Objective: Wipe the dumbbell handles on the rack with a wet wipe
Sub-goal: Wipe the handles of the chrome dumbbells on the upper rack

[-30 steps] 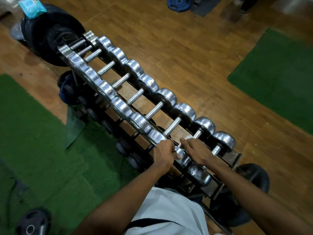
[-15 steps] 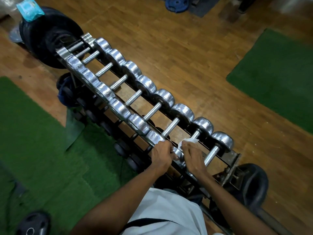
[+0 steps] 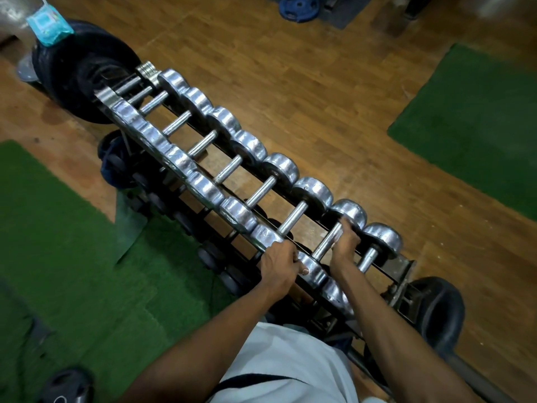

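- my shirt fills the bottom edge; both forearms reach out from it to the near end of the rack (image 3: 402, 282).
- left hand (image 3: 280, 264) is curled over the near-side head of a dumbbell, fingers pressed together on the metal, bracing it i think.
- right hand (image 3: 344, 242) is wrapped round the second handle (image 3: 327, 244) from the near end, up by its far head. fingers are closed around the bar.
- the wipe (image 3: 338, 234) shows only as a pale sliver under those fingers; i judge it is pinched against the bar.
- step in hand: rubbing this handle. the last handle (image 3: 366, 258), to its right, is bare of hands; whether it is done i cannot tell.
- next i would draw the wipe along the bar towards the near head, then shift to the neighbouring handle on the left.
- further along, the row of chrome dumbbells (image 3: 220, 173) runs away to the far left, handles parallel and all exposed.
- at the far end black plates (image 3: 87, 74) lean by the rack, a blue wipe pack (image 3: 48, 23) on top.
- floor (image 3: 305, 82) is wood planking; green mats (image 3: 58, 242) lie left and far right, and a blue plate (image 3: 296, 8) lies at the far side.
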Demonstrator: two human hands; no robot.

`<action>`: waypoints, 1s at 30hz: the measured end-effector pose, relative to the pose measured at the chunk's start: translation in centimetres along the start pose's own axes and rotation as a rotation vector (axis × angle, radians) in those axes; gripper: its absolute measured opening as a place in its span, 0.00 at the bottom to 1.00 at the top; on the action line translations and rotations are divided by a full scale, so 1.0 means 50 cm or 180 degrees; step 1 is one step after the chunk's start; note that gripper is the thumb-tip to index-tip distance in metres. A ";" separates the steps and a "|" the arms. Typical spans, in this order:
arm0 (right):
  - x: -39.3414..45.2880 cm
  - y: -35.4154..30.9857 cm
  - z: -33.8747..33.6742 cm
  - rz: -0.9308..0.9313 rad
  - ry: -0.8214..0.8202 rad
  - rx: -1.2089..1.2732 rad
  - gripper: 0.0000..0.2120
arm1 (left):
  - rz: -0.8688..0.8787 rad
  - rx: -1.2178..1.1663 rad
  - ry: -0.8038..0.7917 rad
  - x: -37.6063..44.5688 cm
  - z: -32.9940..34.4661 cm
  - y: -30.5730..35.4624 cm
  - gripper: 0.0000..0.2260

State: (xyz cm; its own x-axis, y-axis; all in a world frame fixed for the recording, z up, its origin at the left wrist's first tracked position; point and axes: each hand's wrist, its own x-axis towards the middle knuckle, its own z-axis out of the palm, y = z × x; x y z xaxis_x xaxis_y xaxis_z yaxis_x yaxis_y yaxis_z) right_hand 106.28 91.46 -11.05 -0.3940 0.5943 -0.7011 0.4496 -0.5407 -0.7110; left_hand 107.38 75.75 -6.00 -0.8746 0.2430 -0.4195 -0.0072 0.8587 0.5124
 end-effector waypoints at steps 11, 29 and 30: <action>-0.005 0.017 -0.024 0.1263 -0.0767 0.0038 0.39 | -0.0023 0.0027 -0.0070 -0.006 -0.011 0.012 0.11; -0.043 -0.042 -0.095 -0.0006 -0.0935 -0.1916 0.11 | -0.0357 0.0059 -0.0020 -0.015 -0.001 0.043 0.10; -0.040 -0.044 -0.104 0.0059 -0.0957 -0.1599 0.10 | -0.0330 0.0057 -0.0018 -0.016 0.004 0.047 0.09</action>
State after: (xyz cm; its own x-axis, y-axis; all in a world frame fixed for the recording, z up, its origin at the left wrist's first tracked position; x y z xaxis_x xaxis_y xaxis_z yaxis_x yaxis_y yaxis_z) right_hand 110.27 94.56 -7.78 -0.5596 0.3528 -0.7499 0.7546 -0.1574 -0.6371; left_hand 108.19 77.68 -4.61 -0.8669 0.1548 -0.4737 -0.0888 0.8873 0.4525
